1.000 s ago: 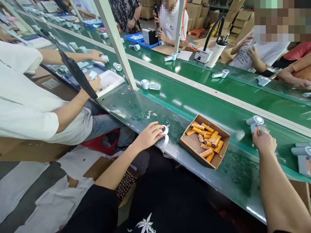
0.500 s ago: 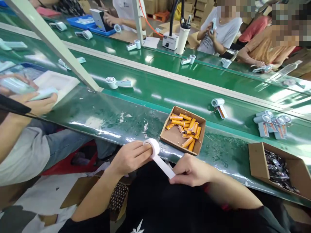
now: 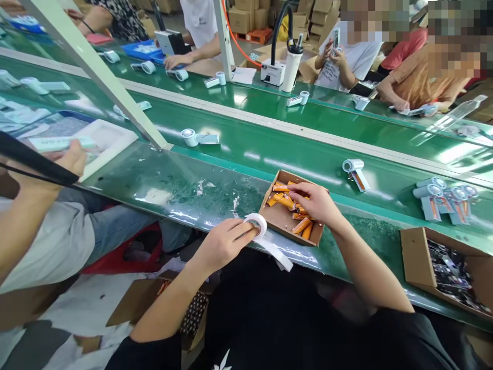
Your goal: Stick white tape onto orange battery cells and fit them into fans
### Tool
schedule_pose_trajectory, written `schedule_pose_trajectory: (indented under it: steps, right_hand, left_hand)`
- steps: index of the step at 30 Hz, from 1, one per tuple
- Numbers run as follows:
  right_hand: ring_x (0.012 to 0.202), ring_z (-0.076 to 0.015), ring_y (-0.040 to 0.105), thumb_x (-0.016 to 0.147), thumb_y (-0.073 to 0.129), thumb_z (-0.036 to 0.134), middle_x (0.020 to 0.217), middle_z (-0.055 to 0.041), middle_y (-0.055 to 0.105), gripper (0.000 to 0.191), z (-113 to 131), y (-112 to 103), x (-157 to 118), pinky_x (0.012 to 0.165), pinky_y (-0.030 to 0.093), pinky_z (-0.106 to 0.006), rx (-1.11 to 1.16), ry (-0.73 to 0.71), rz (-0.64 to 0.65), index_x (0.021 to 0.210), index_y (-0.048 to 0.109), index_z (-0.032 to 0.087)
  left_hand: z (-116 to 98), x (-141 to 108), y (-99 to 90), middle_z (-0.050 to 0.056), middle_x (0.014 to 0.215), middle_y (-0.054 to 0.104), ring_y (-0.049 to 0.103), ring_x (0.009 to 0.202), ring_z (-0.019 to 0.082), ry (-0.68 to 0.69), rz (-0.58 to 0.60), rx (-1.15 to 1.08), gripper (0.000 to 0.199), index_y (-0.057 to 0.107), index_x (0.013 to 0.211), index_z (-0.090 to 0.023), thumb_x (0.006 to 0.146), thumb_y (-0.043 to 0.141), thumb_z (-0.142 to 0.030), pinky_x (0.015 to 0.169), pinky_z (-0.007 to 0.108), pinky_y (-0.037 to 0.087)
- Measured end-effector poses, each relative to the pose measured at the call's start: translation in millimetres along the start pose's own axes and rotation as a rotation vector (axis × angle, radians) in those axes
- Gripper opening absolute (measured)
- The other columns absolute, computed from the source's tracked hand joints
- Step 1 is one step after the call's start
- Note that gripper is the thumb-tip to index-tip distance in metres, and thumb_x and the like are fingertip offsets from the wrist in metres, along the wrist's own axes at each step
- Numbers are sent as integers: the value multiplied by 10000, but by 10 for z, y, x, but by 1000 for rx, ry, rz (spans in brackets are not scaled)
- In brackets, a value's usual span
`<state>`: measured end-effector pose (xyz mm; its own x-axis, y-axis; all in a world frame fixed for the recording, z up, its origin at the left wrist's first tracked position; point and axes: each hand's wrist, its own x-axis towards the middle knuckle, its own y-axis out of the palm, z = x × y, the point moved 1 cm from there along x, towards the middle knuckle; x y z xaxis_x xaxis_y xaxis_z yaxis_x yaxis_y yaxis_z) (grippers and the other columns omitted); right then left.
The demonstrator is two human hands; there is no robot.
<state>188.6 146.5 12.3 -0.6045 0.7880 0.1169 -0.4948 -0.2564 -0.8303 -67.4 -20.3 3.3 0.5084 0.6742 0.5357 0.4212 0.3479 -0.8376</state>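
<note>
My left hand (image 3: 225, 240) is closed around a roll of white tape (image 3: 262, 226), with fingers through its core. A loose strip of tape (image 3: 282, 257) hangs from the roll toward the table's front edge, its end free. My right hand (image 3: 319, 203) reaches into a shallow cardboard box (image 3: 278, 223) and pinches at one of the orange cylindrical batteries (image 3: 281, 188). Several more orange batteries (image 3: 302, 226) lie loose in that box, some hidden under my fingers.
A deeper cardboard box (image 3: 414, 257) of small dark metallic parts stands at right. Pale-blue handheld fans (image 3: 353, 165) lie along the green conveyor (image 3: 250, 139). A slanted post (image 3: 103, 82) rises at left, near a co-worker's hand (image 3: 73, 159). Other people sit across the line.
My right hand has let go of the tape's end and moved up into the battery box. My left hand, still holding the roll, has shifted slightly right. The camera view has shifted a little.
</note>
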Motion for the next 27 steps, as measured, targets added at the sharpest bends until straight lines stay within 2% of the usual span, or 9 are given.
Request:
schedule_pose_trajectory:
  steps: [2, 3, 8, 11, 13, 15, 19, 21, 27]
  right_hand:
    - [1097, -233, 738, 1049, 546, 292, 1241, -75, 774, 304, 33, -29, -134, 980, 570, -344, 111, 2, -76, 1266, 746, 220]
    - [1102, -242, 736, 1045, 549, 293, 1232, -79, 776, 298, 54, -19, -183, 988, 564, -357, 100, 3, -50, 1250, 752, 219]
    - [1036, -294, 743, 1014, 629, 406, 1140, -119, 792, 304, 161, 160, -218, 888, 557, -357, -165, 16, 512, 1176, 776, 195]
    - [1071, -309, 737, 988, 657, 330, 1121, -146, 787, 234, 174, 169, -154, 891, 541, -341, -313, -25, 660, 1097, 792, 174]
    - [1043, -289, 746, 997, 629, 276, 1064, -128, 798, 205, 148, 116, -133, 890, 539, -326, -300, -49, 710, 1041, 809, 189]
    - [1014, -259, 755, 1016, 603, 270, 1061, -98, 811, 232, 110, 30, -149, 903, 547, -314, -157, -32, 608, 1065, 821, 208]
    - [966, -237, 775, 1053, 567, 383, 1134, -50, 817, 314, 101, -116, -314, 856, 601, -318, 254, 94, 50, 1166, 820, 235]
    - [941, -236, 784, 1041, 594, 388, 1106, -45, 824, 296, 187, -111, -422, 843, 618, -327, 335, 78, -96, 1147, 829, 243]
    - [927, -209, 792, 1064, 572, 299, 1040, -58, 831, 272, 491, 15, -573, 892, 622, -316, 317, -166, -8, 1116, 831, 233]
  left_hand:
    - [22, 8, 3, 75, 1143, 761, 679, 992, 222, 15, 37, 23, 225, 668, 1217, -151, 1017, 592, -79, 866, 383, 584]
    - [30, 14, 14, 73, 1140, 761, 676, 985, 220, 22, 53, 32, 212, 673, 1206, -151, 1022, 589, -86, 858, 380, 580]
    - [10, 35, 135, 70, 1150, 757, 669, 983, 216, 29, 116, 9, 204, 682, 1203, -155, 1029, 588, -104, 847, 375, 570]
    - [-23, 24, 182, 71, 1167, 755, 667, 1013, 215, 25, 129, -16, 221, 682, 1213, -163, 1028, 582, -94, 881, 377, 571]
    - [-43, 23, 172, 71, 1168, 755, 666, 1020, 214, 34, 138, -12, 218, 685, 1208, -163, 1031, 579, -95, 891, 378, 571]
    - [-66, 41, 130, 70, 1164, 755, 664, 1015, 217, 50, 142, 9, 207, 688, 1202, -157, 1031, 585, -101, 885, 380, 571]
    - [-120, 146, 11, 46, 1110, 764, 661, 960, 216, 112, 136, 67, 162, 700, 1154, -139, 1012, 629, -105, 844, 375, 564]
    - [-142, 224, -33, 39, 1081, 763, 661, 940, 213, 157, 126, 96, 139, 707, 1123, -134, 1005, 641, -102, 831, 374, 557]
    - [-129, 451, -102, 30, 911, 700, 632, 822, 195, 333, 212, 128, 91, 712, 1020, -137, 995, 632, -101, 749, 371, 512]
